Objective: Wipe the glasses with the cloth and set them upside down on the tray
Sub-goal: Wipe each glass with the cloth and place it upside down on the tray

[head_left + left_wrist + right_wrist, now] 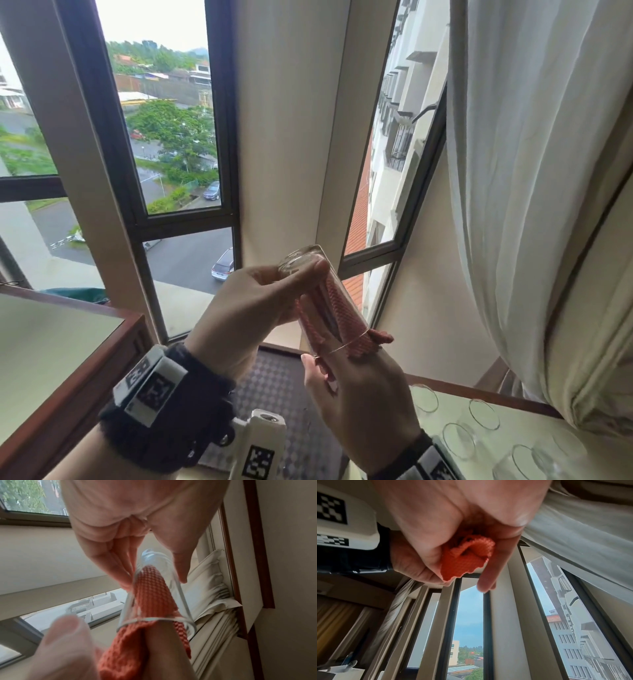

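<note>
Several glasses point(483, 414) wait upright on the table to my right, unwiped; the tray point(274, 387) below shows none yet. My left hand point(253, 308) grips one raised glass point(329, 301) while my right hand point(363, 404) pushes the cloth point(152, 595) inside it.

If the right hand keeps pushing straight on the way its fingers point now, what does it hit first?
Most likely the closed base of the glass. The right hand has fingers and the cloth pushed up inside it, while the left hand grips the base end. How much room remains is unclear.
</note>
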Motion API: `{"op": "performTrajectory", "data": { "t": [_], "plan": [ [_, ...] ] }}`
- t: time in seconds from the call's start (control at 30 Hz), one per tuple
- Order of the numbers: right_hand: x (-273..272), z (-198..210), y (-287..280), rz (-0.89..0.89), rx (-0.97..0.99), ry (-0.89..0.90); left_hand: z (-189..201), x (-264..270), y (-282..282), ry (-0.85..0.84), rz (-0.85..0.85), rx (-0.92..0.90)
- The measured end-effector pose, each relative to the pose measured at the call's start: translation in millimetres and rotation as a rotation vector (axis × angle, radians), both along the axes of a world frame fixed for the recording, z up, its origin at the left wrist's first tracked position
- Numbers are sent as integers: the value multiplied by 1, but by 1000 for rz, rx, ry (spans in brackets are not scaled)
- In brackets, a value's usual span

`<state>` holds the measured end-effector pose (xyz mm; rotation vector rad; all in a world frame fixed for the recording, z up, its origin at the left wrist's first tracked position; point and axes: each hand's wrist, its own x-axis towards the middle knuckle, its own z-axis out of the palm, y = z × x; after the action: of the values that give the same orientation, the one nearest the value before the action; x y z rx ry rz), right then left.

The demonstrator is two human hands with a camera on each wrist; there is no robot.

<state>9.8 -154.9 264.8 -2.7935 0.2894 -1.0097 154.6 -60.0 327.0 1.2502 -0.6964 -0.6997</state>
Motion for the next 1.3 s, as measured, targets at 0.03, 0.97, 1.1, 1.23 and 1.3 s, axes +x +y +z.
{"op": "performTrajectory", "data": {
  "t": [0.03, 0.97, 1.1, 1.23, 1.3],
  "plan": [
    [1, 2, 3, -15, 22, -24, -2, 1, 2, -28, -17, -22],
    [-19, 27, 11, 534, 1319, -179, -44, -3, -28, 312, -358, -350],
    [-16, 10, -2, 159, 670, -86, -27, -6, -35, 142, -117, -147],
    [-12, -2, -16, -145, 5, 159, -18, -6, -36, -33, 47, 76],
    [-11, 0, -14, -131, 82, 153, -17, -7, -35, -72, 21, 92]
  ]
}}
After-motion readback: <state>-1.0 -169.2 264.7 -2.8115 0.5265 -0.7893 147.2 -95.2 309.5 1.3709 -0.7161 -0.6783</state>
